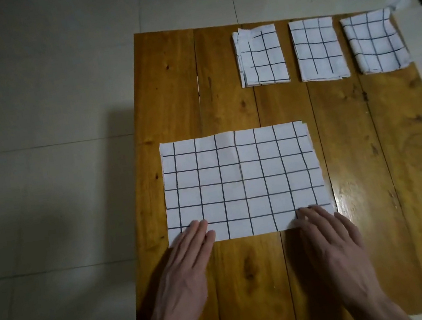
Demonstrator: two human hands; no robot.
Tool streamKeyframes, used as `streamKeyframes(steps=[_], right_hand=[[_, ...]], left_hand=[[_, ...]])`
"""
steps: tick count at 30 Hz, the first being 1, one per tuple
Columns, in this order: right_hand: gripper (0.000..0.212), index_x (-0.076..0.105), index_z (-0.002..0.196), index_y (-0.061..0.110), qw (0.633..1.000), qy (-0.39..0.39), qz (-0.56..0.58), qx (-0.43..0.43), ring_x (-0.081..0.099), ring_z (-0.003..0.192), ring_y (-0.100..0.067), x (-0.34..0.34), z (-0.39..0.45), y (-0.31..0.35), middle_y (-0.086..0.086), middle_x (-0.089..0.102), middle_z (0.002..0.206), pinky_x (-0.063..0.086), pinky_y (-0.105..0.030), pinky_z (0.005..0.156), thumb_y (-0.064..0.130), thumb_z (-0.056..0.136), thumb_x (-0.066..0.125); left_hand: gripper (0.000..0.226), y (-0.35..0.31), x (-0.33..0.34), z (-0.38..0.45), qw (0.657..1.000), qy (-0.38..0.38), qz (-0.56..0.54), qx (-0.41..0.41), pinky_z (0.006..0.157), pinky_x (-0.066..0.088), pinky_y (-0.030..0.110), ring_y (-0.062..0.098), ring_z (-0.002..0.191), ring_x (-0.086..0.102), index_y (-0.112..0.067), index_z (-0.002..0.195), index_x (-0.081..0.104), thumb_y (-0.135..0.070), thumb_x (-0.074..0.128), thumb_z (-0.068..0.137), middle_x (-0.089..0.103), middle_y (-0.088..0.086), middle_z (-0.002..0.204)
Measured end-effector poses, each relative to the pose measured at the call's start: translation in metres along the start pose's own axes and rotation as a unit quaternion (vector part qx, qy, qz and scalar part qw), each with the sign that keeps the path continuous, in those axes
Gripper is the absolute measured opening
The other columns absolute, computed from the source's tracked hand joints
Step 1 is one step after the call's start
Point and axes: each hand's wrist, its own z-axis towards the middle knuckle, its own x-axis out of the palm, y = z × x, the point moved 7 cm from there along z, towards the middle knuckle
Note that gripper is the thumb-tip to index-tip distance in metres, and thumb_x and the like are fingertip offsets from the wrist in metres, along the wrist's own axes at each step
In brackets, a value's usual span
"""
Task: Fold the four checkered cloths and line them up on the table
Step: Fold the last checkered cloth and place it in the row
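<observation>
My left hand (185, 269) and right hand (331, 246) lie flat, fingers straight. Fingertips press the large checkered cloth (242, 182) at its near corners.

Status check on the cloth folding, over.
Left hand and right hand flat on the big cloth, near edge. Three folded cloths lined up at the far edge. Nothing in the way.

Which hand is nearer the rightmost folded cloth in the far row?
The right hand. It rests on the near right corner of the big cloth, below the rightmost folded cloth. The left hand is on the near left corner, farther away.
</observation>
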Motion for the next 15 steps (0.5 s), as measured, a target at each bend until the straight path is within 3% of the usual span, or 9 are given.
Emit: streamKeyframes(steps=[2, 4, 8, 15], right_hand=[[0.056, 0.043, 0.156, 0.013, 0.999, 0.006, 0.001, 0.034, 0.023, 0.157, -0.025, 0.002, -0.004, 0.013, -0.011, 0.041, 0.163, 0.014, -0.047, 0.126, 0.040, 0.108, 0.029], [0.062, 0.028, 0.163, 0.014, 1.000, 0.012, 0.015, 0.008, 0.017, 0.160, -0.024, 0.002, -0.004, 0.041, -0.009, 0.027, 0.170, 0.016, -0.048, 0.125, 0.045, 0.110, 0.025], [0.066, 0.020, 0.166, 0.014, 0.994, 0.034, 0.032, -0.095, 0.016, 0.160, -0.019, 0.005, -0.001, 0.094, -0.003, 0.016, 0.174, 0.020, -0.046, 0.124, 0.051, 0.111, 0.024], [0.077, 0.017, 0.166, 0.014, 0.990, 0.084, 0.053, -0.102, 0.009, 0.161, -0.018, 0.023, 0.009, 0.094, -0.003, 0.009, 0.175, 0.019, -0.045, 0.125, 0.063, 0.108, 0.028]], left_hand=[[0.063, -0.014, 0.002, -0.002, 1.000, 0.008, 0.019, -0.015, 0.126, 0.018, 0.040, 0.021, 0.161, 0.019, -0.017, 0.167, 0.023, -0.020, 0.037, 0.105, 0.019, 0.003, 0.175], [0.060, -0.031, 0.004, -0.001, 0.999, 0.023, 0.020, -0.023, 0.125, 0.018, 0.043, 0.021, 0.162, 0.016, -0.015, 0.168, 0.020, -0.034, 0.022, 0.111, 0.016, 0.004, 0.176], [0.074, -0.063, 0.009, 0.009, 0.999, 0.043, 0.027, -0.014, 0.125, 0.018, 0.047, 0.025, 0.163, 0.012, -0.009, 0.168, 0.015, -0.041, 0.035, 0.104, 0.011, 0.008, 0.177], [0.073, -0.048, 0.026, 0.011, 0.995, 0.073, 0.071, -0.012, 0.125, 0.019, 0.047, 0.026, 0.163, 0.012, -0.008, 0.167, 0.016, -0.045, 0.030, 0.106, 0.009, 0.011, 0.177]])
